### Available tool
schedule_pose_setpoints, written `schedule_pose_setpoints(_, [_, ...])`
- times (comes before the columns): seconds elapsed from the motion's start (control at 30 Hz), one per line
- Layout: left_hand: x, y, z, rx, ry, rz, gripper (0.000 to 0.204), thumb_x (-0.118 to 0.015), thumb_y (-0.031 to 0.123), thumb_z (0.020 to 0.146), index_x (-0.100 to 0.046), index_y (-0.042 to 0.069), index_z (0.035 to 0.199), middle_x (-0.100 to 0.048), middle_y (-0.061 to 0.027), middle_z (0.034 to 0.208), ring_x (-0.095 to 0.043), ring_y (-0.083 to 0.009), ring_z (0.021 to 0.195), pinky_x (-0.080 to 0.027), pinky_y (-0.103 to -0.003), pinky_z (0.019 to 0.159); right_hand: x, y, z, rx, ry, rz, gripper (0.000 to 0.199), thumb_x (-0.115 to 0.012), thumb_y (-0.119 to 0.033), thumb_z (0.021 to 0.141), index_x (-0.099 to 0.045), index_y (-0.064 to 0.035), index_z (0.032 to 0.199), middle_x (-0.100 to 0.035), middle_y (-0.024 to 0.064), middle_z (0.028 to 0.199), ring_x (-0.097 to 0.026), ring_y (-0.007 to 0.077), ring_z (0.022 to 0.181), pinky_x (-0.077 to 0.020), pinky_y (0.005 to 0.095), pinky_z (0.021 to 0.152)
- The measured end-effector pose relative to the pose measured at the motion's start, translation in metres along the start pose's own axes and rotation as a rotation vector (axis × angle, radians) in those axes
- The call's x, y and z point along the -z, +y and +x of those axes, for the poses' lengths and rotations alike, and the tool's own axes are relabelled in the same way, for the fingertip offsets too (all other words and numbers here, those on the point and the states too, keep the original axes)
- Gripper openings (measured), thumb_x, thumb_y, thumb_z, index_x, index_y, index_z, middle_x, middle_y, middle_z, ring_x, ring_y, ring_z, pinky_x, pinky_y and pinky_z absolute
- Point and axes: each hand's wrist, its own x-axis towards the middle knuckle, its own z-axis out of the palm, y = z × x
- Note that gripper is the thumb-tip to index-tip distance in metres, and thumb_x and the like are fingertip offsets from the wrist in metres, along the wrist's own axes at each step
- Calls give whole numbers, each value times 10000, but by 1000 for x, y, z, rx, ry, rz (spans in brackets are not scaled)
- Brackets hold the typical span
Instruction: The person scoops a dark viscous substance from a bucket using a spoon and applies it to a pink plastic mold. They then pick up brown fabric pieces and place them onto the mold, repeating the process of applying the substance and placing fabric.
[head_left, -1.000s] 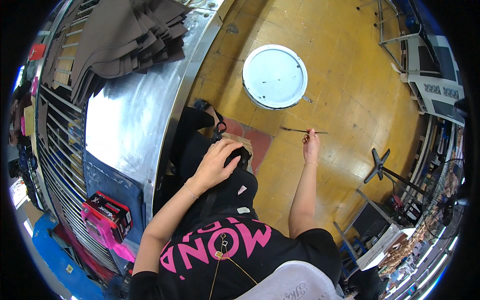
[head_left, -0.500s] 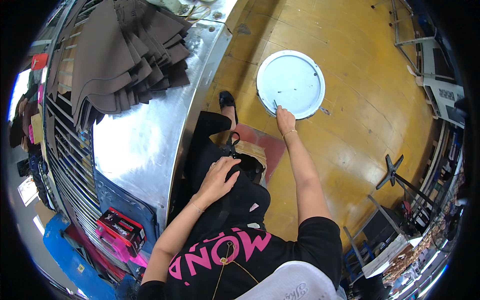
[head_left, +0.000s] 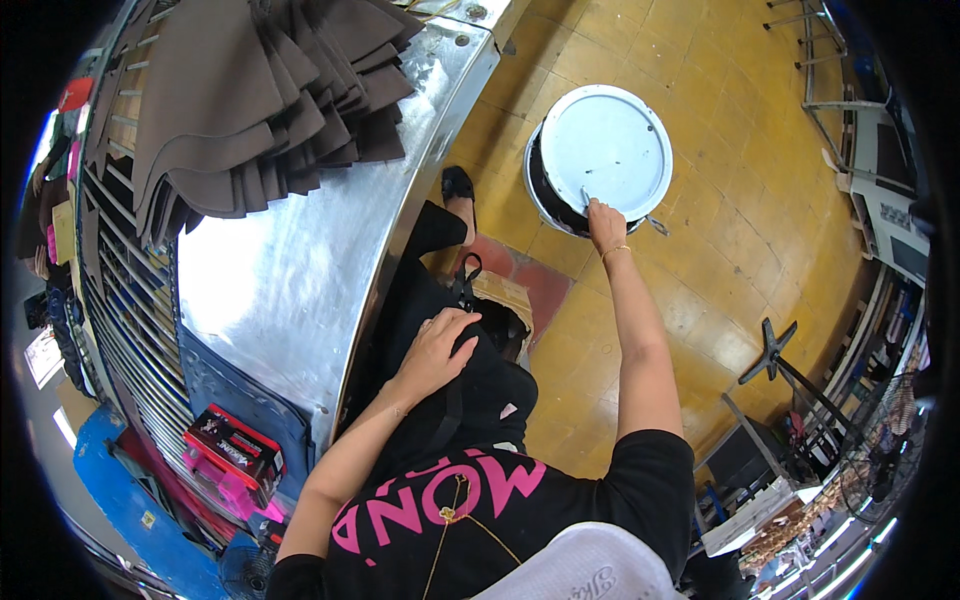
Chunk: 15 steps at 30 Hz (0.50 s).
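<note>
A round pale-blue lid sits tilted and shifted over a bucket standing on the floor. A dark gap shows between the lid and the bucket's rim on the left side. My right hand is closed at the lid's near edge, gripping a small handle there. My left hand lies flat over my black-clothed thigh, fingers stretched out and holding nothing. Just past its fingertips is a black strap with a loop, above an open cardboard box.
At left, a metal table carries a fanned stack of dark brown cut pieces. A red and black box lies near its front. A black star-shaped stand base and a metal-framed chair are on the right.
The lid has risen and shifted right with my right hand, uncovering a dark gap at the bucket's left side. My left hand has stayed on my thigh. The view has shifted slightly.
</note>
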Motion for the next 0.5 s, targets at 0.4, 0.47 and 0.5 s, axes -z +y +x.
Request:
schedule_pose_setpoints(0.4, [3, -3, -3, 50, -9, -1, 336, -590, 174, 891, -550, 57, 1204, -551, -124, 1137, -537, -302, 1079, -404, -385, 925, 82, -11, -36, -390, 257, 701, 298, -531, -254, 945, -579, 33, 883, -644, 194, 820, -635, 364, 785, -473, 444, 686])
schedule_pose_setpoints(0.47, [2, -2, -3, 49, -21, 1, 338, -589, 176, 893, -549, 55, 1206, -551, -126, 1139, -537, -302, 1081, -403, -385, 930, 83, -16, -56, -326, 398, 727, 323, -518, -276, 964, -593, 29, 890, -638, 154, 739, -633, 274, 679, -474, 383, 628])
schedule_pose_setpoints(0.5, [2, -3, -4, 55, -30, 1, 339, -589, 178, 894, -549, 53, 1207, -551, -127, 1140, -536, -302, 1082, -403, -385, 932, 82, -18, -66, -290, 468, 739, 335, -512, -287, 973, -600, 27, 894, -635, 133, 699, -632, 229, 626, -475, 352, 599])
